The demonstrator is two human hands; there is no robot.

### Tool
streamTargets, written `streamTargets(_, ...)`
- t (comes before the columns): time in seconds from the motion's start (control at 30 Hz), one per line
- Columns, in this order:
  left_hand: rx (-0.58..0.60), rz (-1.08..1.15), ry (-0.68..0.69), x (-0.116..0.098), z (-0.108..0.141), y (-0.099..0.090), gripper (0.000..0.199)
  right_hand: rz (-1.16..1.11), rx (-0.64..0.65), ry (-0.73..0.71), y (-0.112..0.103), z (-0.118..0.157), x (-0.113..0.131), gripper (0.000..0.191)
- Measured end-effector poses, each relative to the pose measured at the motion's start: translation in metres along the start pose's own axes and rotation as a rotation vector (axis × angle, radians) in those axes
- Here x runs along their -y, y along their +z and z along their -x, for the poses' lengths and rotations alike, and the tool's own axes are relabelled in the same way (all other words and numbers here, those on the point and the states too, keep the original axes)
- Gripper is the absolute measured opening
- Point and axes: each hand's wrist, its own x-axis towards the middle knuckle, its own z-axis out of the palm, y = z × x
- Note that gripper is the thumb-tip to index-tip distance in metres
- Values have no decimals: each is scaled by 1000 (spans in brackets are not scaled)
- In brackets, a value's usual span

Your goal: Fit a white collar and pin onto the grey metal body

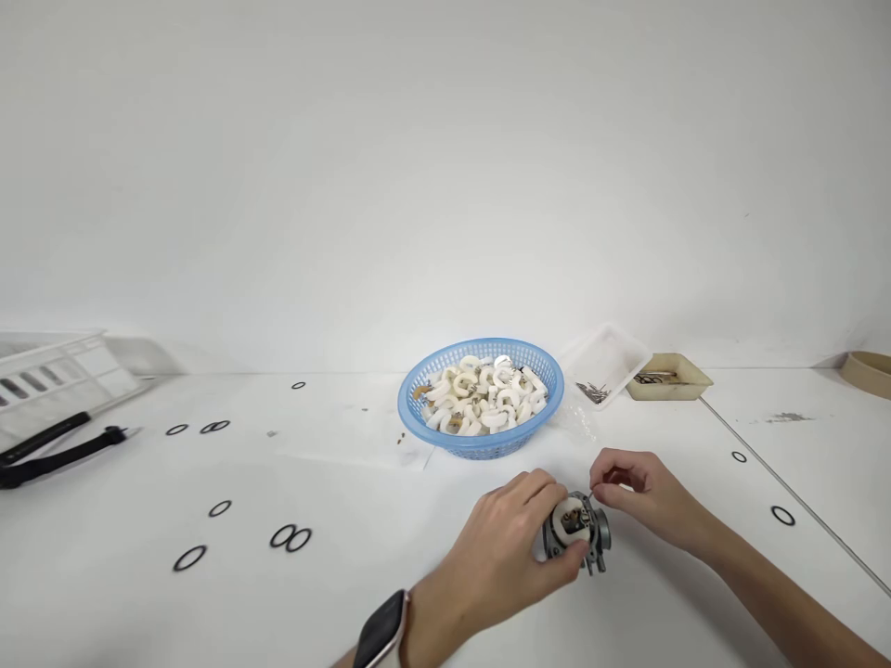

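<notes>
On the white table lies a metal carburetor with a white C-shaped float set in its open top. My left hand is closed around its left side, thumb in front and fingers over the far edge. A thin metal pin shows at the fingertips of my right hand, pinched between thumb and forefinger by the carburetor's right far edge. The pin's far end is too small to make out. Beyond my hands stands a blue basket full of white floats.
A white tray with thin pins and a beige tray with small metal parts stand behind my right hand. Several black rubber rings are scattered about. Black-handled pliers and a white crate are at left, a tape roll far right.
</notes>
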Motion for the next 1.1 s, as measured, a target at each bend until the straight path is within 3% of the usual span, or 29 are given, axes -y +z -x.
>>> streamTargets(0.27,-48,24,65,5,0,2,17,-99,76,45,2,0,1,18)
streamTargets(0.63,-83,89,87,8,1,4,18,-116,66,-10,-1,-3,-4,16)
streamTargets(0.77,-100,94,86,9,1,5,18,-75,21,18,0,-3,-2,14)
streamTargets(1.1,-120,90,94,10,1,7,17,-167,45,62,0,-5,-1,12)
